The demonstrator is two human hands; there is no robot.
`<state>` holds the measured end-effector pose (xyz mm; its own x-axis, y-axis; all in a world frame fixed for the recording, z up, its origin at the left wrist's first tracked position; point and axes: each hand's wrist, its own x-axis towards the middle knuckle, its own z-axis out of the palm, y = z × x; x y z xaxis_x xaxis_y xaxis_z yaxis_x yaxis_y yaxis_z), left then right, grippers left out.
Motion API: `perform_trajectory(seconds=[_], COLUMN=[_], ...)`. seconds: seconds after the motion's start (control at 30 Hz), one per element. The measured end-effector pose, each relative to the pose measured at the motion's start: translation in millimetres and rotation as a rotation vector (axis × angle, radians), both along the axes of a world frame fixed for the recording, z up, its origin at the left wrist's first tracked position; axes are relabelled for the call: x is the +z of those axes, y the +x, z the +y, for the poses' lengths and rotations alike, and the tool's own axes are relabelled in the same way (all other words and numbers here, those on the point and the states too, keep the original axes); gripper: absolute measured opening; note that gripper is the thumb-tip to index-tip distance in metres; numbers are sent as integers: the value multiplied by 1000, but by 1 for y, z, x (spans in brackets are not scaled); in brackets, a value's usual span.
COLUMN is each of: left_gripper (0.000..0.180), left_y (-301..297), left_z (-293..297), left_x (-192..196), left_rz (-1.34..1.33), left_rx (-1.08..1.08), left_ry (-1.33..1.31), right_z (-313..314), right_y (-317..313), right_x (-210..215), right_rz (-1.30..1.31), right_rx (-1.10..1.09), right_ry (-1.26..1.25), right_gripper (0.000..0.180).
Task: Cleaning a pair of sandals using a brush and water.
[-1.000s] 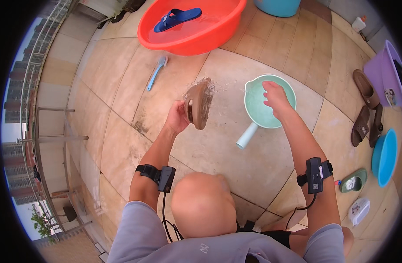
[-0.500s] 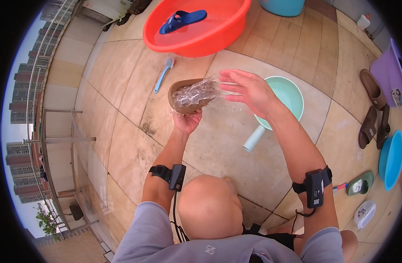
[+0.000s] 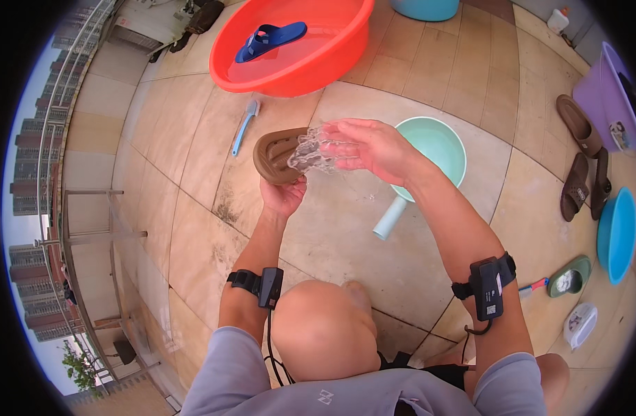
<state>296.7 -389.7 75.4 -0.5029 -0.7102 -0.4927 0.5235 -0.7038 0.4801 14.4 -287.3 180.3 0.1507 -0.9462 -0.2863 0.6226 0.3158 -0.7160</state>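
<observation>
My left hand (image 3: 284, 195) grips a brown slipper (image 3: 273, 154) from below, holding it up off the floor. Splashing water (image 3: 314, 151) spans the gap between the slipper and my right hand (image 3: 366, 147). That right hand is open, fingers stretched toward the slipper and wet, with nothing held in it. Below and beyond my right wrist sits a pale green long-handled dipper (image 3: 439, 149), partly covered by my forearm. To the slipper's left, a blue-handled brush (image 3: 244, 129) lies on the tiles.
A red basin (image 3: 290, 84) with water and a blue slipper (image 3: 271, 41) stands ahead. On the right are a purple tub (image 3: 602, 97), brown slippers (image 3: 580, 125), a blue basin (image 3: 617, 236), a green slipper (image 3: 569, 277) and a white container (image 3: 580, 326). A railing (image 3: 51, 208) runs along the left.
Water that covered the slipper's face has mostly come off, so its brown surface shows. My right hand has come nearer the slipper. The whole view has shifted slightly.
</observation>
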Motion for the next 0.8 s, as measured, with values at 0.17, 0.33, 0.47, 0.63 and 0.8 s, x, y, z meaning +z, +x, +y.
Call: perform_trajectory(seconds=[0.17,0.33,0.47,0.63,0.8], left_gripper=[40,37,35,36,35], left_y=[-19,-19,6,7,-20], left_z=[5,14,11,8,10], left_x=[4,-5,3,0,-4], left_rz=[58,197,144,339,256], left_rx=[-34,-136,-81,-148,-145], left_ry=[-19,-130,-148,-115,-127], right_z=[24,59,21,6,58], right_y=[-71,-104,-34,-35,-113], right_x=[-79,-168,-76,-49,-181], right_rz=[1339,606,-108,856,1113], right_rx=[-143,-505,-193,-97,-388], right_ry=[292,772,228,131,702], right_gripper=[41,42,41,36,35])
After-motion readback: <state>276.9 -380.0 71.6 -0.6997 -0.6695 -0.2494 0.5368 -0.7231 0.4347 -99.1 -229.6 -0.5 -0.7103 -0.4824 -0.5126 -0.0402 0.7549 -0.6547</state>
